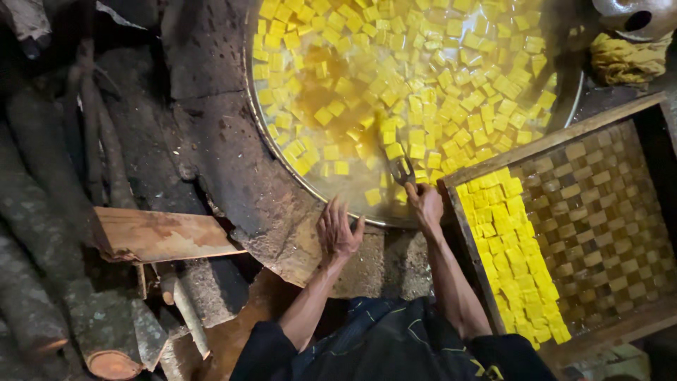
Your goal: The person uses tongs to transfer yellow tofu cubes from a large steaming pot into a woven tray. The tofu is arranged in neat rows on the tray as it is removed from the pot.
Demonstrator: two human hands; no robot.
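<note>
1. The right hand (425, 203) has its fingers curled tight round the handle of a slotted metal ladle (402, 169), whose head dips into the yellow liquid at the near edge of a wide metal pan (248, 106); the handle itself is almost wholly hidden inside the fist
2. The left hand (337, 231) rests flat with fingers spread wide, holding nothing, on the rough stone surround (233, 169) just outside the pan's rim
3. Yellow cubes (423, 77) float thickly in the pan; the top of the pan is cut off by the frame edge and its far right side sinks into shadow, so its full outline cannot be made out
4. To the right a wooden tray (557, 137) with a woven bottom holds more yellow cubes (518, 261) packed along its left side; its right part runs out of the frame
5. A yellow-stained cloth (627, 60) lies at the upper right beside a dark rounded vessel (635, 17), only partly in view, too cropped to identify
6. On the left, logs (42, 212) and a flat wooden plank (166, 236) lie in deep gloom, and details there are hard to read
7. The person's dark clothing (395, 346) fills the bottom edge, hiding both upper arms
</note>
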